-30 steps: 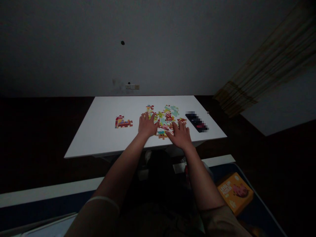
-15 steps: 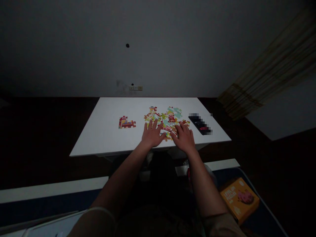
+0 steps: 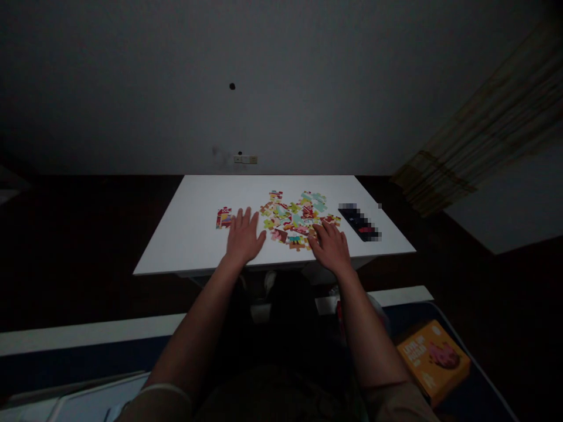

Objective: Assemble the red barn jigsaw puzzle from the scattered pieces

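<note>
On the white table lies a loose heap of colourful jigsaw puzzle pieces [image 3: 292, 218]. A small joined section of puzzle [image 3: 223, 217] sits to the left of the heap. My left hand [image 3: 243, 237] is open between the two, its fingertips over the right part of the joined section, which they partly hide. Flat and open, my right hand [image 3: 331, 247] rests at the heap's lower right, with its fingers touching or just above several pieces. I see nothing gripped in either hand.
A dark object [image 3: 359, 223], partly pixelated, lies at the right of the white table [image 3: 176, 246]. An orange puzzle box [image 3: 433, 360] rests on the blue seat at lower right. A pale flat object [image 3: 101, 401] is at lower left.
My left hand has moved left from the heap to the joined section, uncovering pieces in the heap. My right hand stays at about the same place. The view has shifted slightly.
</note>
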`<move>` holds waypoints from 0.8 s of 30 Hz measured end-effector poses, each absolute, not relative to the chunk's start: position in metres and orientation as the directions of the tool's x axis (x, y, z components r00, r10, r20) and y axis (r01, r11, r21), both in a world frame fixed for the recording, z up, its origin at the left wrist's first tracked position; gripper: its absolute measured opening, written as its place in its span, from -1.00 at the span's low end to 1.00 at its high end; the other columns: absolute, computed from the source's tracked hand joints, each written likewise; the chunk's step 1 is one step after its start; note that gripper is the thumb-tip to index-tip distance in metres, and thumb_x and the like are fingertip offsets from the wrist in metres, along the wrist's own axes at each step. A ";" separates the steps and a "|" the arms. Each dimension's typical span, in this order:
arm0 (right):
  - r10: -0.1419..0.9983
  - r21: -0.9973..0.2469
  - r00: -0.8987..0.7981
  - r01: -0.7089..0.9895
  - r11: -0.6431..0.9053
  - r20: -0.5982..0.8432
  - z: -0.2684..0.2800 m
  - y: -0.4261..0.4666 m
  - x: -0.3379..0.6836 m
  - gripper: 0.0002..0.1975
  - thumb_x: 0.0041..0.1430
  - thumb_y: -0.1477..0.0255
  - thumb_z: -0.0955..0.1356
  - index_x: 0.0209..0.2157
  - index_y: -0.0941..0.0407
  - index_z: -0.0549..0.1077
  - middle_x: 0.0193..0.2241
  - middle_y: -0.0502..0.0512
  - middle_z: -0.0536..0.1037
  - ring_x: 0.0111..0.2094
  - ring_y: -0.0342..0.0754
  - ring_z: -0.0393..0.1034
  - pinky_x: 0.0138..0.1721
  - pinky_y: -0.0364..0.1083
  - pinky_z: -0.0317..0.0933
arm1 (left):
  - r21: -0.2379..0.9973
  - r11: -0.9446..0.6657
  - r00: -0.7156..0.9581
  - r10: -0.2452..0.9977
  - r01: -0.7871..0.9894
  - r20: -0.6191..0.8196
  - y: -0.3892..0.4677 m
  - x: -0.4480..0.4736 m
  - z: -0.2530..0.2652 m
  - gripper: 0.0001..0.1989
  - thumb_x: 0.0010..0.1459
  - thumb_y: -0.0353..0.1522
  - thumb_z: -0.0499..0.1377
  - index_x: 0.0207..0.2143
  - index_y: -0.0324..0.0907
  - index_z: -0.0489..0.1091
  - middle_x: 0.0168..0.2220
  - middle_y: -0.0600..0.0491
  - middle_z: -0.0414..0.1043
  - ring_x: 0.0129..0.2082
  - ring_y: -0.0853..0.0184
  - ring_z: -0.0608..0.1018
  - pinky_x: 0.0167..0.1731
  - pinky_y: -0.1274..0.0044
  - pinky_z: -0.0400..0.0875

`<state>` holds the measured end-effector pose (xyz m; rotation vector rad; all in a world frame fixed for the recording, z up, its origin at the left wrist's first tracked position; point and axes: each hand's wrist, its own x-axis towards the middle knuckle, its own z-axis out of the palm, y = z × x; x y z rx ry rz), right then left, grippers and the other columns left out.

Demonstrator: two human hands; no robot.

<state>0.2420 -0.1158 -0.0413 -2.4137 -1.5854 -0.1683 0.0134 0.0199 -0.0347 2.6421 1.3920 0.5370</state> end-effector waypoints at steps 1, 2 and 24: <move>0.887 -0.142 0.398 0.917 -0.373 0.234 -0.043 -0.116 0.243 -0.51 0.30 0.16 0.12 0.18 0.00 0.25 0.28 0.13 0.11 0.28 0.19 -0.08 0.19 0.26 -0.11 | 0.250 -0.546 0.487 0.833 0.800 0.262 0.025 -0.002 -0.037 -0.38 0.21 -0.13 -0.01 0.28 -0.11 0.04 0.36 0.00 -0.15 0.35 0.07 -0.13 0.29 0.17 -0.21; 0.888 -0.144 0.394 0.918 -0.369 0.239 -0.045 -0.116 0.244 -0.51 0.30 0.17 0.11 0.18 0.00 0.24 0.28 0.13 0.11 0.28 0.19 -0.09 0.19 0.25 -0.11 | 0.250 -0.519 0.463 0.850 0.817 0.252 0.029 -0.017 -0.038 -0.38 0.21 -0.13 0.00 0.28 -0.12 0.03 0.35 -0.02 -0.13 0.34 0.06 -0.09 0.28 0.16 -0.17; 0.881 -0.187 0.395 0.916 -0.355 0.259 -0.056 -0.113 0.247 -0.46 0.26 0.13 0.12 0.19 0.04 0.23 0.25 0.18 0.16 0.26 0.22 -0.04 0.16 0.30 -0.06 | 0.262 -0.518 0.449 0.848 0.814 0.281 -0.008 -0.070 -0.031 -0.51 0.20 -0.27 0.02 0.19 -0.11 0.14 0.29 -0.02 0.04 0.25 0.13 0.14 0.27 0.29 0.02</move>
